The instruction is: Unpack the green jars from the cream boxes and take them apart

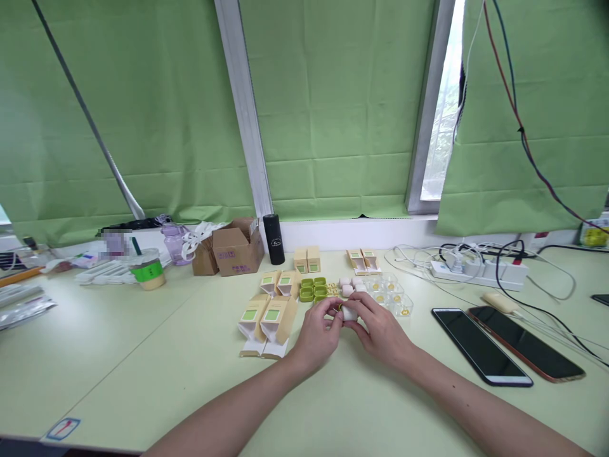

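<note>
Near the table's middle, my left hand (316, 335) and my right hand (380, 327) meet with bent fingers around a small white rounded piece (350, 314). A yellow-green bit shows at its left end, by my left fingertips, which partly cover it. Just beyond my hands lie green square cups (307, 294), small yellow-and-white pieces (332, 291), more white rounded pieces (347, 290) and clear plastic cups with yellow centres (392, 298). Left of my hands, open tan cartons (278, 317) with green labels lie on the table.
Farther back stand small tan boxes (307, 259), a black bottle (274, 238) and a brown cardboard box (238, 247). Two phones (481, 346) lie at right, before a power strip (480, 274) with tangled cables. A lidded drink cup (148, 270) stands at left.
</note>
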Demonstrator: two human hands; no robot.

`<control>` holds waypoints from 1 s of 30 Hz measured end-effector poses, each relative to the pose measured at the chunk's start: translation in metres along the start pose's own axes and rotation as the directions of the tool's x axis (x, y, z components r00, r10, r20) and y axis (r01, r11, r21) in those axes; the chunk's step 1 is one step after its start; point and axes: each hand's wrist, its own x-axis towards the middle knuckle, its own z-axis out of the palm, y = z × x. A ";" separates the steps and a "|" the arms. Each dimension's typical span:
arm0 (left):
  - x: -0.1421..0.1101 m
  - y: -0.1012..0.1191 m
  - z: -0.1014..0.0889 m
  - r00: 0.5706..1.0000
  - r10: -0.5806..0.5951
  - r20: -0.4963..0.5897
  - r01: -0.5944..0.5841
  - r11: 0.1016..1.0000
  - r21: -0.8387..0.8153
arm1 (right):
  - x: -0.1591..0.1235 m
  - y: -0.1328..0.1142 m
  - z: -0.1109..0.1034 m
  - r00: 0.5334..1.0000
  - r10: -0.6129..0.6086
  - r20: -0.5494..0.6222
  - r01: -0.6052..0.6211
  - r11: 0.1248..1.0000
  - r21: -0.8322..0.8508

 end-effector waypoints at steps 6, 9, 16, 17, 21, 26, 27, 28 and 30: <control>0.002 -0.003 0.000 1.000 -0.019 -0.018 0.019 0.999 0.050 | -0.001 0.001 0.005 0.999 -0.039 0.001 0.039 0.999 -0.029; 0.003 -0.003 0.001 1.000 -0.027 -0.013 0.028 0.999 0.038 | -0.001 0.001 0.006 0.999 -0.035 0.018 0.035 0.998 -0.042; 0.003 -0.001 0.002 1.000 -0.026 -0.001 0.026 0.998 0.064 | 0.000 0.002 0.007 0.998 -0.042 0.045 0.044 0.997 -0.063; 0.003 -0.001 0.002 1.000 -0.026 -0.001 0.026 0.997 0.067 | 0.000 0.002 0.007 0.998 -0.042 0.042 0.045 0.997 -0.062; 0.005 -0.002 0.001 1.000 -0.028 0.005 0.028 0.998 0.055 | 0.001 0.001 0.008 0.999 -0.022 0.033 0.023 0.999 -0.026; 0.004 -0.003 -0.006 0.999 0.049 0.002 -0.049 0.994 0.096 | 0.001 0.003 0.004 0.998 0.059 0.006 -0.059 0.988 0.146; 0.003 -0.003 -0.007 0.996 0.084 0.005 -0.084 0.990 0.117 | 0.001 0.004 0.003 0.997 0.077 -0.003 -0.075 0.980 0.187; 0.002 -0.003 -0.009 0.994 0.112 0.010 -0.112 0.985 0.131 | 0.001 0.004 0.001 0.995 0.095 -0.010 -0.090 0.970 0.227; 0.001 -0.005 -0.011 0.991 0.131 0.028 -0.134 0.983 0.126 | 0.002 0.004 -0.001 0.991 0.136 -0.011 -0.126 0.943 0.309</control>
